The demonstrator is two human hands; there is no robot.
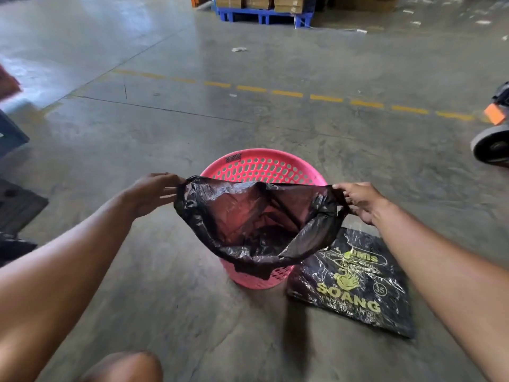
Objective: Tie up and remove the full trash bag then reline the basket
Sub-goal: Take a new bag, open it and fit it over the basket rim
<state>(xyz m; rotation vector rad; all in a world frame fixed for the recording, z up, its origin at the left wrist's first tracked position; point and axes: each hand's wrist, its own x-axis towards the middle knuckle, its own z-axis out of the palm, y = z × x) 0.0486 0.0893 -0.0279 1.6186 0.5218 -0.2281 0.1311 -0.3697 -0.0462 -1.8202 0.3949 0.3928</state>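
Observation:
A pink perforated plastic basket (264, 168) stands on the concrete floor in front of me. A thin black trash bag (248, 221) hangs inside it with its mouth stretched wide; the near edge is folded over the basket's front rim. My left hand (153, 193) pinches the bag's left edge, and my right hand (360, 201) pinches the right edge, both held just above the rim. The far rim of the basket is bare. The pink shows through the bag's thin film.
A flat black packet (355, 282) with yellow print lies on the floor right of the basket. A wheeled cart (493, 144) stands at the right edge. A blue pallet (264, 15) with cardboard boxes sits far back. Dark objects (16, 205) lie at the left edge. My knee (126, 366) is at the bottom.

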